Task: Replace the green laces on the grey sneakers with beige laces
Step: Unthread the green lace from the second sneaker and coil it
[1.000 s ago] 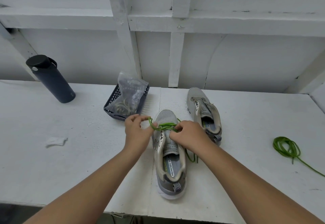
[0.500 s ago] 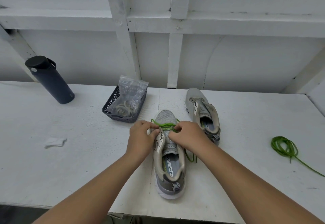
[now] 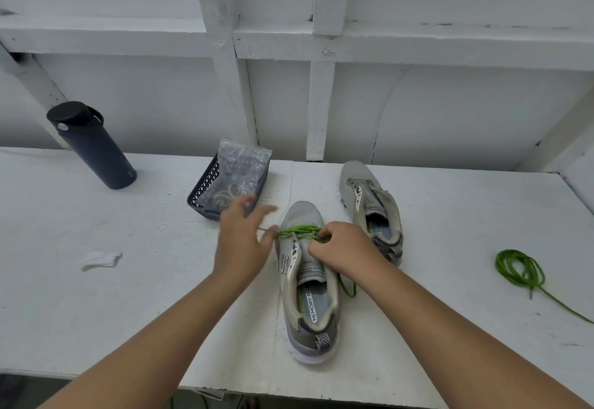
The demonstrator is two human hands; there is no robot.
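A grey sneaker (image 3: 302, 214) stands in the middle of the white table, toe pointing away from me. A green lace (image 3: 299, 231) crosses its front eyelets, and one end trails down the shoe's right side. My right hand (image 3: 344, 249) pinches the lace at the right eyelets. My left hand (image 3: 242, 243) is blurred, with its fingers spread, at the shoe's left side. The lace's thin end reaches that hand's thumb and looks pinched there. The second grey sneaker (image 3: 356, 180) stands behind to the right and has no lace.
A loose green lace (image 3: 519, 268) lies coiled at the right. A dark basket (image 3: 205, 190) behind my left hand holds a clear bag (image 3: 241, 167) with coiled beige laces. A dark bottle (image 3: 93, 148) stands at the far left. A paper scrap (image 3: 99, 260) lies on the left.
My left hand went to the left eyelet, then drew back to the left with its fingers spread. A lace end now shows at that side. My right hand stayed on the lace.
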